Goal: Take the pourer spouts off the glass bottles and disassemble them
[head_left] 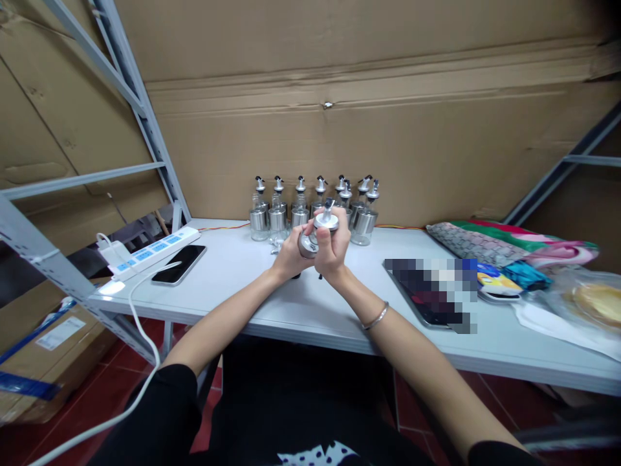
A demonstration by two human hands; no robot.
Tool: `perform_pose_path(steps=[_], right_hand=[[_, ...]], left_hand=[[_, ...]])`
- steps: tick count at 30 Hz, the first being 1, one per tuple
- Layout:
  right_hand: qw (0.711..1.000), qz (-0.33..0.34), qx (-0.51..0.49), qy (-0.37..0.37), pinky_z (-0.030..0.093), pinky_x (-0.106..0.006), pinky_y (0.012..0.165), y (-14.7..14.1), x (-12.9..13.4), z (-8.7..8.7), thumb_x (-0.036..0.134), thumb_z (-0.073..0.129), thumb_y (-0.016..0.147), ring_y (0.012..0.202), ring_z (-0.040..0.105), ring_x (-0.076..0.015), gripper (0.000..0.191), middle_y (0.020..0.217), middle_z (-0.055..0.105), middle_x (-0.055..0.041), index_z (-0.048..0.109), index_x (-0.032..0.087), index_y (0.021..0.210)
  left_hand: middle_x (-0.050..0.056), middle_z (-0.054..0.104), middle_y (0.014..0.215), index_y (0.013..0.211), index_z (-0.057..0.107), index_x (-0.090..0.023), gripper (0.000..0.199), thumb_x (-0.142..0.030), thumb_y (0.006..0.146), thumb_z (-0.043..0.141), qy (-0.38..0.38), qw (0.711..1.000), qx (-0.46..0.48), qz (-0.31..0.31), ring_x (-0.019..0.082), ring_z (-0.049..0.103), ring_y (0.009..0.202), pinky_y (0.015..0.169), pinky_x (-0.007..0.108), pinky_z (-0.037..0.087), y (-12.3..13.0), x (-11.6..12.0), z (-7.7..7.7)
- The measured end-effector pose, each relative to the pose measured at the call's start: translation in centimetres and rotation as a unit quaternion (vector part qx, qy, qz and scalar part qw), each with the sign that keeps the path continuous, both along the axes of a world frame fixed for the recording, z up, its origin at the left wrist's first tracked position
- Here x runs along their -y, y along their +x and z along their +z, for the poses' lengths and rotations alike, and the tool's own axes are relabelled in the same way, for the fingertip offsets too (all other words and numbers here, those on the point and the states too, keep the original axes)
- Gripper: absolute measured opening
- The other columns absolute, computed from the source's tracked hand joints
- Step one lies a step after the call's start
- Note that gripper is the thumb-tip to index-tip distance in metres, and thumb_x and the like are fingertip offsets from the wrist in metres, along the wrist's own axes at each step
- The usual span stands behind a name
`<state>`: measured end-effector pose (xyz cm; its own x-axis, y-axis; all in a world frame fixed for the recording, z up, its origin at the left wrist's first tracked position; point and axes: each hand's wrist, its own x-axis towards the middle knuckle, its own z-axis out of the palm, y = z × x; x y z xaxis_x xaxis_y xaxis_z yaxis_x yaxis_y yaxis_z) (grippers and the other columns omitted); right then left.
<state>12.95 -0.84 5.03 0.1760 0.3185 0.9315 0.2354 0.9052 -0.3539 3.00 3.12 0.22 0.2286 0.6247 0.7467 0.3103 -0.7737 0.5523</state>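
Note:
Close in front of me, above the table, my left hand [290, 254] is wrapped around a glass oil bottle [306, 246] with a steel sleeve, which is tilted and mostly covered by fingers. My right hand [336, 249] closes on the pourer cap [326, 222], a silver cap with a dark-tipped spout, at the bottle's top. Whether the cap is fully seated on the neck is hidden. Behind my hands stand several similar bottles [259, 223] in rows. Those in the back row carry pourer spouts, while some front ones at the left show bare glass necks.
A white power strip [155, 251] and a phone [179, 265] with a cable lie at the left. To the right are a blurred-out dark device [422, 301], colourful packets [499, 281], a patterned cloth bag [475, 243] and a plastic-wrapped food item [596, 301]. Cardboard [388, 142] backs the table.

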Motion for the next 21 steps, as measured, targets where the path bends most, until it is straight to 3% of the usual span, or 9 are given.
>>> perform_pose_path(steps=[8,11,14,17,21], right_hand=[[0.998,0.035,-0.046,-0.020,0.052,-0.033,0.062,-0.2,0.5,1.0,0.055,0.028,0.093,0.059,0.062,-0.0166,0.036,0.057,0.054,0.0023,0.047,0.024,0.093],[0.996,0.014,-0.081,-0.041,0.052,-0.033,0.063,0.0,-0.1,1.5,0.051,0.019,0.096,0.063,0.064,-0.0158,0.037,0.064,0.056,0.0007,0.044,0.025,0.106],[0.995,-0.043,-0.084,-0.012,0.052,-0.033,0.066,0.5,-0.7,1.8,0.046,0.026,0.096,0.072,0.064,-0.0157,0.031,0.081,0.058,-0.0024,0.036,0.027,0.119],[0.992,-0.109,-0.034,0.052,0.051,-0.038,0.072,0.8,-0.7,1.7,0.040,0.041,0.092,0.081,0.061,-0.0179,0.024,0.090,0.055,-0.0047,0.039,0.027,0.112],[0.981,-0.131,0.107,0.093,0.049,-0.036,0.072,0.8,-0.5,1.4,0.026,0.050,0.084,0.082,0.057,-0.0181,0.008,0.086,0.054,-0.0032,0.046,0.025,0.091]], left_hand=[[0.011,0.061,0.116,0.113,0.043,-0.019,0.069,-0.027,0.056,0.080,0.030,0.999,-0.030,-0.001,0.025,0.063,0.104,0.084,0.033,0.051,-0.4,0.2,0.5],[0.009,0.063,0.113,0.113,0.043,-0.020,0.069,-0.025,0.055,0.081,0.019,1.000,-0.024,0.008,0.024,0.064,0.100,0.080,0.031,0.051,-0.2,0.4,0.8],[0.007,0.064,0.106,0.113,0.043,-0.019,0.068,-0.027,0.056,0.080,-0.004,1.000,0.002,0.013,0.022,0.065,0.093,0.077,0.030,0.051,0.2,0.6,1.0],[0.004,0.064,0.099,0.109,0.045,-0.019,0.062,-0.030,0.058,0.079,-0.021,0.999,0.036,0.024,0.019,0.064,0.087,0.075,0.028,0.050,0.2,0.6,1.1],[0.002,0.064,0.090,0.106,0.046,-0.018,0.057,-0.032,0.061,0.077,-0.045,0.995,0.081,0.033,0.016,0.061,0.079,0.069,0.026,0.049,-0.3,0.2,1.1]])
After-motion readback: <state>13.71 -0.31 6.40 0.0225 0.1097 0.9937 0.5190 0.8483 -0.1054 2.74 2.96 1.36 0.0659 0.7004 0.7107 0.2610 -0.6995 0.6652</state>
